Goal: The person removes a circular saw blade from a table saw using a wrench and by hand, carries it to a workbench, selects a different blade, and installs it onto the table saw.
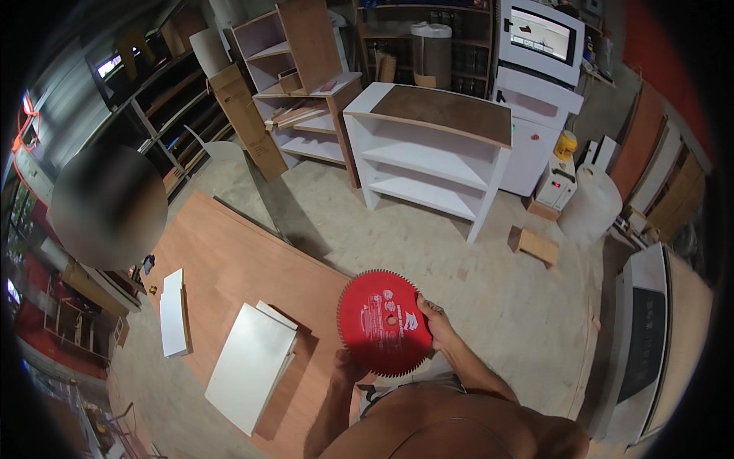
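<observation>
A round red circular saw blade [375,340] with a toothed rim and a small centre hole is held up in front of my body, its printed face toward me. Its right edge is gripped by my right hand [436,323], the thumb lying over the face and the other fingers mostly behind. At the lower left rim, my left hand [349,369] closes on the blade; most of its fingers are hidden. Beneath and to the left lies a large brown wooden sheet [252,260], which carries a stack of white panels [248,367].
More white strips [173,314] lie on the sheet's left part, near a blurred person [107,206]. Ahead stands a white shelf unit [428,161] with a brown top panel. A white machine cabinet [527,145], a small wooden block [537,247] and a large machine [642,344] are at right.
</observation>
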### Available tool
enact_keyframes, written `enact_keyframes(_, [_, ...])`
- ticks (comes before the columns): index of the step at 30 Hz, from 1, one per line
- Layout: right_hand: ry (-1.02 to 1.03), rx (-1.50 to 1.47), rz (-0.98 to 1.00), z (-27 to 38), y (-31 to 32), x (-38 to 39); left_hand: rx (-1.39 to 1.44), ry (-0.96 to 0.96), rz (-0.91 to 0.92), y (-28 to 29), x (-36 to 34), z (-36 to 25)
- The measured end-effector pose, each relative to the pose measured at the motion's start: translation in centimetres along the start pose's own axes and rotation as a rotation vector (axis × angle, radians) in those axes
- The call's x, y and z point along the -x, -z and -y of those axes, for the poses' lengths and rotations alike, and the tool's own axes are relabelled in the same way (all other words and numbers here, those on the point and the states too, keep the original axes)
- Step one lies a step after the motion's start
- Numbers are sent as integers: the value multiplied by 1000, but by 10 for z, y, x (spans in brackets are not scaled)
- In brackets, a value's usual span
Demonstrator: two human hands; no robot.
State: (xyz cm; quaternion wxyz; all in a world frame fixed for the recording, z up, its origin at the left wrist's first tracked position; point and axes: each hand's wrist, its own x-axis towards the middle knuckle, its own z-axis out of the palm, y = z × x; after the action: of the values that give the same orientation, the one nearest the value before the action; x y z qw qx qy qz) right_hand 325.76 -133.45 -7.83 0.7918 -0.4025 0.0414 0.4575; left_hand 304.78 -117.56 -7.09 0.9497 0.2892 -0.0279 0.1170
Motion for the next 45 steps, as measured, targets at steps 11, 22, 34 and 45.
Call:
enact_keyframes(11, [-150,232,-6,185,97,-85,112,52,-5,-8,-172,110])
enact_keyframes(22, [-393,559,528,56,-30,-130,356,-664,-355,-69,-51,48])
enact_keyframes(34, [-533,821,1234,-267,-240,152,83,-1430,-1022,-138,372,129])
enact_keyframes(45, [-780,706,1445,-502,-365,399,-212,-1829,-796,-209,629,86])
